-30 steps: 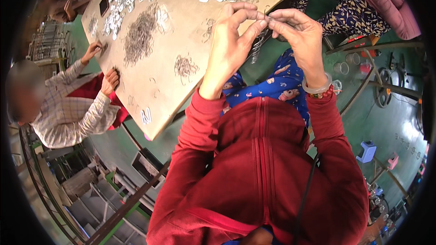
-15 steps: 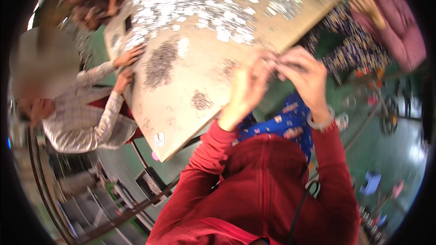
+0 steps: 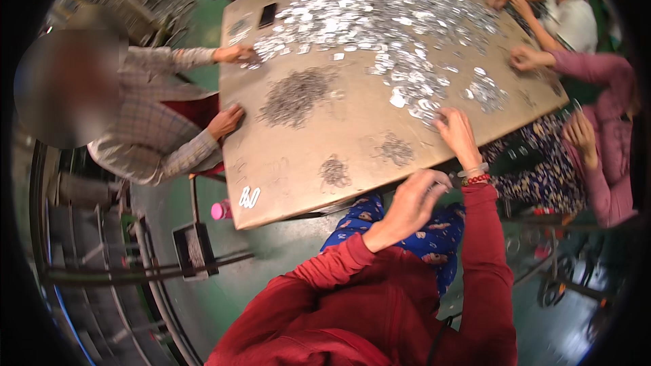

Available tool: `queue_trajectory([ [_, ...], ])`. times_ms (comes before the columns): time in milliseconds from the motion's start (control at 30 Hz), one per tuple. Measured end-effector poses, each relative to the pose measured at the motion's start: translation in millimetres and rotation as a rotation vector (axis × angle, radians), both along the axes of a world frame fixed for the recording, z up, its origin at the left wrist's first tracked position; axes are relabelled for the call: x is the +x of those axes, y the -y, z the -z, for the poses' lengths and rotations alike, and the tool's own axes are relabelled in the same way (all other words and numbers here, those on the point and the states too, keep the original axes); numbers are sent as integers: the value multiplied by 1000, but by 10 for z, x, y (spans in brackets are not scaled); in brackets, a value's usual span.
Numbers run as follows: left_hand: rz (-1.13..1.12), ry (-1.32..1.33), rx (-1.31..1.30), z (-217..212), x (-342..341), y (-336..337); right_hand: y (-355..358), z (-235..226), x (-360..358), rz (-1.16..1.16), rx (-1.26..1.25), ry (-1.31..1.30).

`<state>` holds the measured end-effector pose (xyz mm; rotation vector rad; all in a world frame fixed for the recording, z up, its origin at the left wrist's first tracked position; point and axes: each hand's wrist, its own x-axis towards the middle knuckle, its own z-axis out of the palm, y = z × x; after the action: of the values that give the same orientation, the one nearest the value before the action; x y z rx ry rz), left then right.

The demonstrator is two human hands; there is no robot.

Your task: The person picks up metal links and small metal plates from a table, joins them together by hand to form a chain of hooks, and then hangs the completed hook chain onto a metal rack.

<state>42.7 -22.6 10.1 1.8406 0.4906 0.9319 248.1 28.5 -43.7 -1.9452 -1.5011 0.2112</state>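
My right hand (image 3: 458,137) reaches over the table (image 3: 285,163) to the near edge of a big spread of small, flat, shiny metal pieces (image 3: 410,74). Its fingertips are drawn together at those pieces; what lies between them is too small to make out. Off the table's near edge, above my lap, is my left hand (image 3: 411,209), its fingers curled in toward the thumb. Something small seems to be at its fingertips, but I cannot make it out. Two little heaps of thin dark wire-like pieces (image 3: 334,172) (image 3: 395,150) lie on the tabletop nearby.
A larger dark heap (image 3: 296,97) lies left of the middle. A phone (image 3: 268,15) is at the far left, and white loop-shaped pieces (image 3: 249,197) sit at the near left corner. Co-workers' hands (image 3: 227,120) (image 3: 532,59) rest or work at both sides. A black bin (image 3: 193,249) stands below.
My hands were together in front of me; now they are apart. The right has gone out to the shiny pieces, while the left has come lower. The view has shifted, showing more table.
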Motion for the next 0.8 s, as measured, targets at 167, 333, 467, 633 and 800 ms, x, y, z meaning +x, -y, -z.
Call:
queue_trajectory([
  [167, 32, 70, 5, -109, -61, 27, -425, 604, 105, -102, 188, 293],
  [333, 32, 77, -19, -94, -120, -15, -651, 385, 156, -12, -21, 84],
  [467, 59, 123, -71, -107, -88, -33, -572, 87, 221, 66, 29, -217],
  [633, 73, 169, -9, -95, -46, -29, -381, -159, 297, 88, 145, -1028],
  [800, 86, 183, 24, -44, -50, -51, 78, -365, 196, -28, 185, -972],
])
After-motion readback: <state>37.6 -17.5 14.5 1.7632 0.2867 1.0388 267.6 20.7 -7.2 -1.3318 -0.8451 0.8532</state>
